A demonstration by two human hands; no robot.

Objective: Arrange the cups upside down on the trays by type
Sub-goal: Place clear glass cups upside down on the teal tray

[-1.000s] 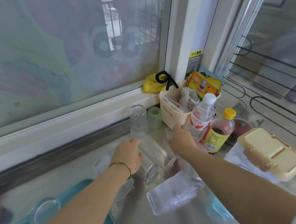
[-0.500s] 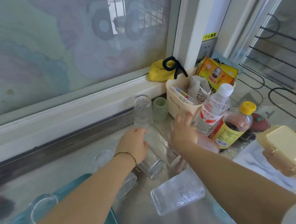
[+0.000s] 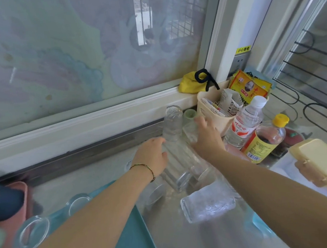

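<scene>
Plainly, the fingers (image 3: 199,120) of the right hand (image 3: 208,139) are being held straight and a little spread, right of centre, with their tips at a small clear cup (image 3: 189,134). Whether it is being pinched cannot be told. The left hand (image 3: 153,156), just left of it, is being held with fingers loosely curved and thumb apart. It is beside the foot of a tall upright glass (image 3: 172,123) and at the far end of two long glasses (image 3: 180,170), which are lying side by side on the counter (image 3: 95,176). A grip cannot be confirmed.

A green cup (image 3: 189,115) is being partly hidden behind the clear one, and a textured glass (image 3: 208,203) is lying on its side lower down.

The risks are being judged thus. The tall glass may be toppled by a knuckle or wrist. The lying glasses may be set rolling into each other. The water bottle (image 3: 246,122) or the basket (image 3: 212,123) may be nudged by the right forearm.

The teal tray (image 3: 129,237), lower left, is being occupied by round glasses (image 3: 34,233).
</scene>
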